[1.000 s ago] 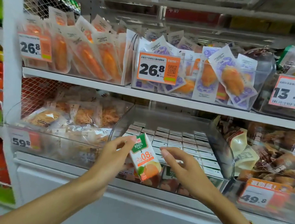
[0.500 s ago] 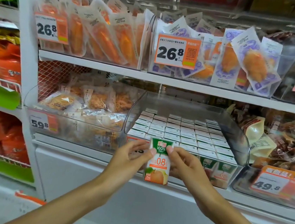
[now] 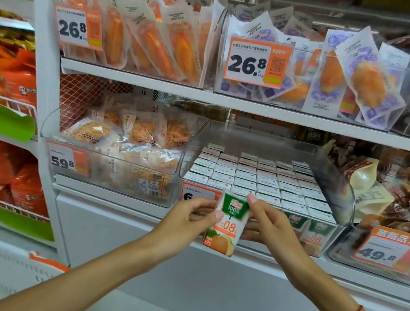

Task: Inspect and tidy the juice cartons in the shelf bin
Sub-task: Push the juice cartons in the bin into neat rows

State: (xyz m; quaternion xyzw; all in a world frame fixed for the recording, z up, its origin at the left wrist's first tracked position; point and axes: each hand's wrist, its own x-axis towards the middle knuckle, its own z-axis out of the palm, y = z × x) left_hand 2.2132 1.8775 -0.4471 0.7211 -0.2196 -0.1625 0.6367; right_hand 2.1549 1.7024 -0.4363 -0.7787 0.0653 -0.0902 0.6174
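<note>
A small orange juice carton [image 3: 226,225] with a green top is held upright, slightly tilted, in front of the clear shelf bin [image 3: 336,180]. My left hand [image 3: 186,219] grips its left side with thumb and fingers. My right hand [image 3: 267,224] pinches its upper right edge. Behind the carton, several rows of matching juice cartons [image 3: 260,179] fill the bin, showing their white tops; a few at the bin's front [image 3: 315,234] show their printed faces through the clear wall.
A clear bin of packaged snacks [image 3: 122,151] stands left of the juice bin, and bagged goods [image 3: 399,192] lie to its right. The shelf above [image 3: 205,96] holds bins of orange and purple pouches. Orange price tags [image 3: 258,61] hang on the bin fronts.
The carton came out and down from above the bin to in front of it. My right hand moved in from beside it and took hold of its top edge.
</note>
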